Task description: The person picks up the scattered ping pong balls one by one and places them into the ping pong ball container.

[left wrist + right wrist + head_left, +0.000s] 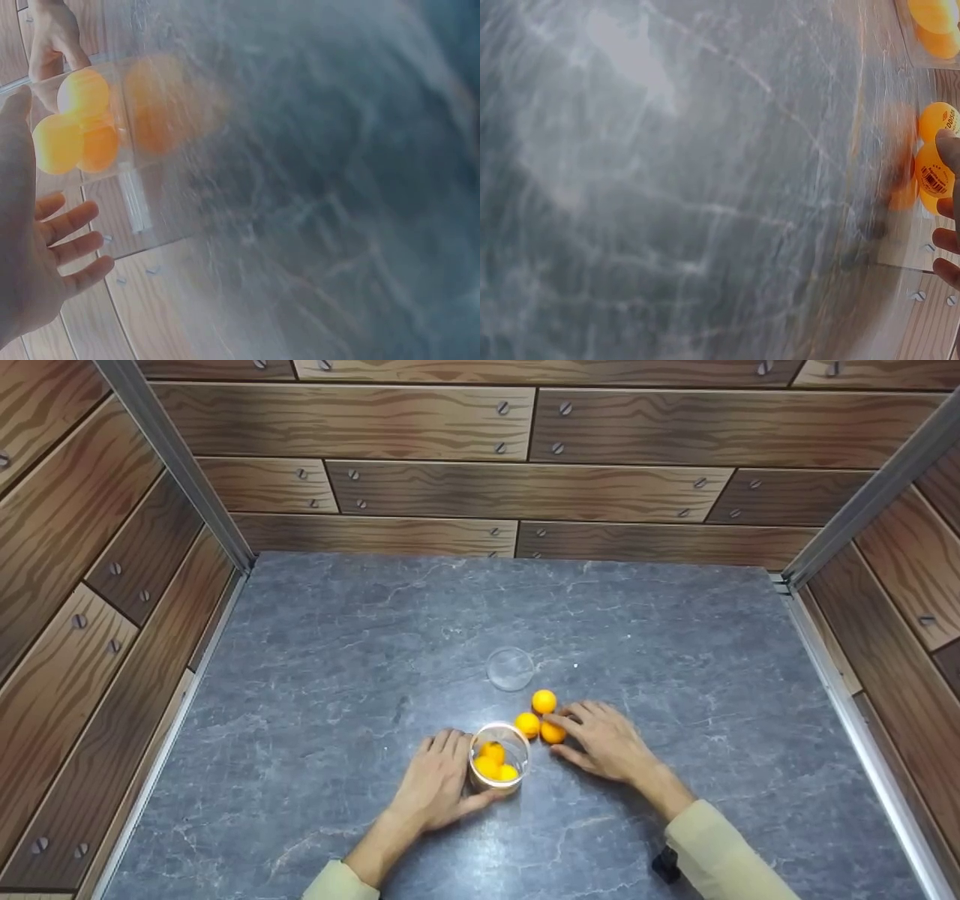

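Orange round plastic balls (528, 726), three together, sit on the grey marbled desk (315, 660) in our head view, just left of the right hand (604, 739); its thumb and fingers are apart, index over the nearest ball. We see the left hand (435, 784) clasped around a clear cylindrical plastic container (514, 745) bearing three more. In our left wrist view, these show beside the thumb. In our right wrist view, the thumb overlaps printed balls; how firmly, we cannot tell.
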Motion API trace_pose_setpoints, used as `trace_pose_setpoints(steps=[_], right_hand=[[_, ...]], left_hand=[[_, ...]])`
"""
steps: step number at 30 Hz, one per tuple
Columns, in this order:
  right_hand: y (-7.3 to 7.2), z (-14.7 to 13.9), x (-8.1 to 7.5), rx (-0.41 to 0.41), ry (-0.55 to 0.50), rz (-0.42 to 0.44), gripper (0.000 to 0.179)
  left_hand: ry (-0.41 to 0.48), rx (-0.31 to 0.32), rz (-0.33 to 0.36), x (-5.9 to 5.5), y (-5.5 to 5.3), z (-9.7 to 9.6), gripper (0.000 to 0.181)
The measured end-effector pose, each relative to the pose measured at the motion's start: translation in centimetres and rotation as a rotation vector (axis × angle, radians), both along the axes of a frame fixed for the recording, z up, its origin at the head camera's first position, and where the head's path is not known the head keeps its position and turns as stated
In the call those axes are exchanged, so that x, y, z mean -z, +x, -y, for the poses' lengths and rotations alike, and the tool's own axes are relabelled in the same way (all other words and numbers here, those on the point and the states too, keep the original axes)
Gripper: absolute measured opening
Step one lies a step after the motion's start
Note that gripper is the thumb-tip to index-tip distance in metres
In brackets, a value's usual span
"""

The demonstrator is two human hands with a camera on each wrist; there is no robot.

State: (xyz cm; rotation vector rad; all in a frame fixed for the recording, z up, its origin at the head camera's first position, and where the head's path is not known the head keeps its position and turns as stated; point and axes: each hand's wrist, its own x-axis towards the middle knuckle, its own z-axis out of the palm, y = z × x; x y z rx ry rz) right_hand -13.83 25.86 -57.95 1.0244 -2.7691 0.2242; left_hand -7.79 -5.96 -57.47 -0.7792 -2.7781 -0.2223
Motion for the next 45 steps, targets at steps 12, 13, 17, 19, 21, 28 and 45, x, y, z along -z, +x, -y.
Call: trace_pose_setpoints(steps=[12, 13, 17, 19, 21, 28, 45], right_hand=[[0.1, 0.1, 0.3, -0.030, -0.019, -0.041, 0.044], [0.1, 0.1, 0.3, -0.031, -0.019, -0.038, 0.043], [0.2, 0.1, 0.2, -0.028, -0.019, -0.024, 0.043], [0.2, 0.0, 0.2, -0.028, -0.020, -0.023, 0.043], [0.2, 0.0, 0.2, -0.027, -0.022, -0.024, 0.043], [0.4, -0.5, 0.2, -0.021, -0.022, -0.027, 0.041], [0.8, -1.3, -0.7, -0.021, -0.072, -0.095, 0.040]], left_hand=[[-0.002, 0.007, 0.010, 0.1, 0.0, 0.1, 0.089], [-0.001, 0.007, 0.014, 0.1, 0.0, 0.1, 0.089], [0.001, 0.005, 0.016, 0.0, 0.0, 0.1, 0.089], [0.003, 0.006, 0.014, 0.1, 0.0, 0.1, 0.088], [0.004, 0.008, 0.012, 0.1, 0.0, 0.0, 0.088], [0.015, 0.013, 0.004, 0.2, 0.0, 0.1, 0.087], [-0.017, -0.004, 0.019, 0.1, 0.0, 0.0, 0.089]])
